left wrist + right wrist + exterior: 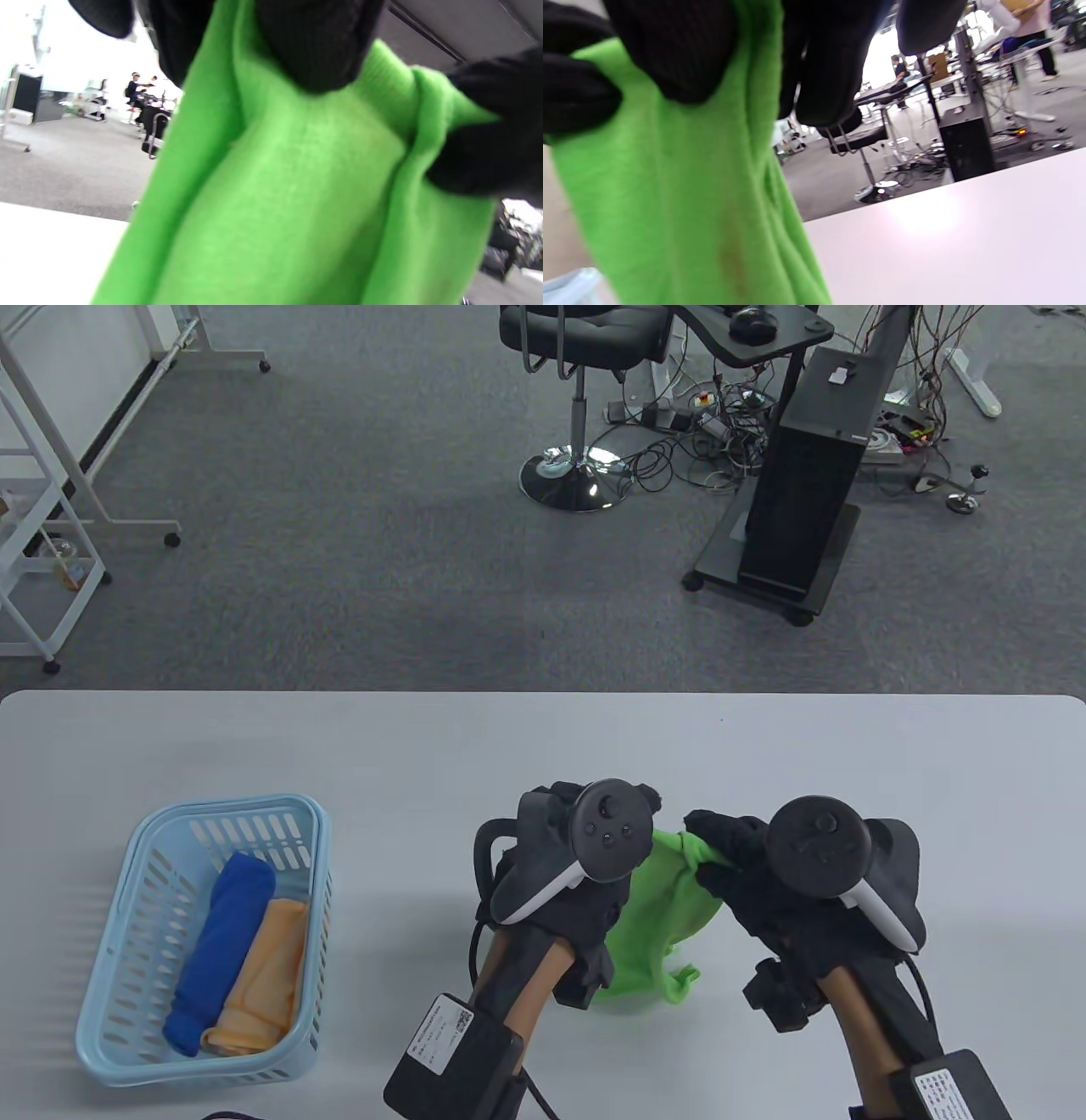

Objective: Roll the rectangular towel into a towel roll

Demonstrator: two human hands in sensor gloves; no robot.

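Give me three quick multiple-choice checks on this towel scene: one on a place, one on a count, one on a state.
1. Where is the basket?
A. on the table's left part
B. on the floor
C. on the chair

2. How many rolled towels lie in it?
A. none
B. two
C. four

3. What state is the green towel in?
A. rolled in the basket
B. spread flat
C. held up by both hands

Answers:
1 A: it stands on the table, left of the left hand.
2 B: a blue roll and an orange roll.
3 C: left hand and right hand grip its top; the cloth hangs between them.
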